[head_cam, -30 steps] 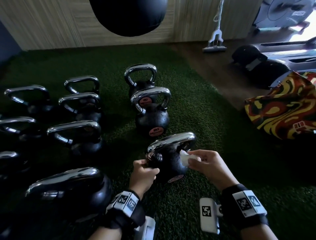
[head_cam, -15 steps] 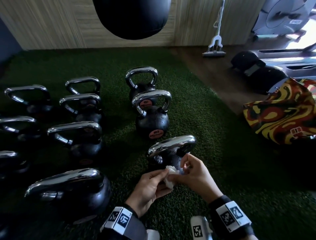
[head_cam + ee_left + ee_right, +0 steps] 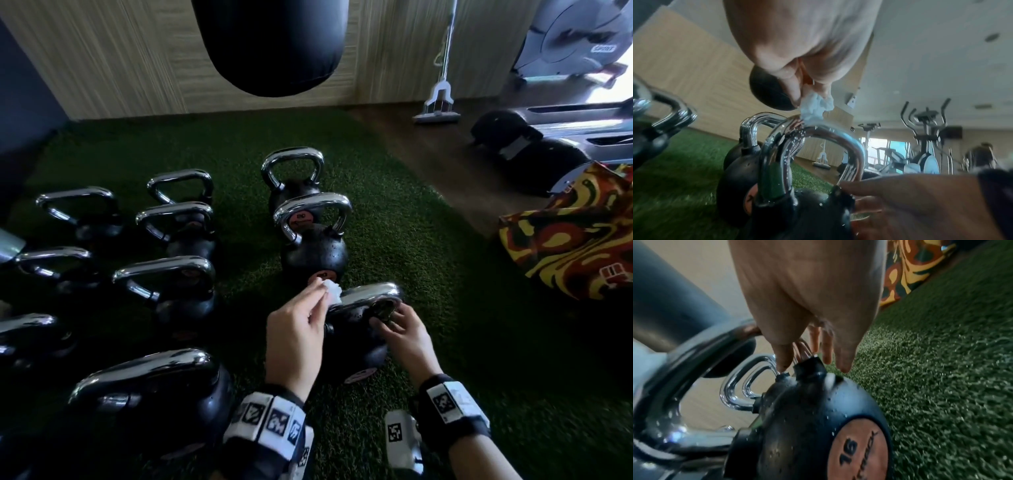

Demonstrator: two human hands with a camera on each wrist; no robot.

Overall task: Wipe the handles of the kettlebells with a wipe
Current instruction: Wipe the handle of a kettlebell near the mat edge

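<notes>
**Wipe on the nearest handle**

Green turf (image 3: 428, 260) is carrying rows of black kettlebells with chrome handles, backed by a wood-panel wall (image 3: 102, 58). A black punching bag (image 3: 270, 44) is hanging over the turf's far edge. Beyond the right edge, on the wooden floor, a mop (image 3: 436, 102) is leaning on the wall, and a patterned cloth (image 3: 565, 246) is lying at the right.

The kettlebell (image 3: 356, 346) being worked on is sitting near the turf's front edge, closest to the person, at the front of a short line of three. Its orange label, seen from the right wrist, is reading 16 (image 3: 846, 449). Water drops are showing on its body and on its handle (image 3: 366, 299).

The left hand (image 3: 294, 339) is pinching a crumpled white wipe (image 3: 332, 293) between thumb and fingertips, pressing it onto the top left part of the handle; the left wrist view is showing the wipe (image 3: 816, 106) touching the chrome bar (image 3: 818, 133).

The right hand (image 3: 404, 337) is resting at the handle's right end, where it joins the body, fingers loosely extended and touching the metal. From the right wrist, the fingertips (image 3: 784, 360) are lying around that joint rather than clamping it.

The next kettlebell (image 3: 313, 250) is standing just behind, upright, with a third (image 3: 293, 178) behind that. More kettlebells (image 3: 171, 284) are lined up toward the left edge.
</notes>
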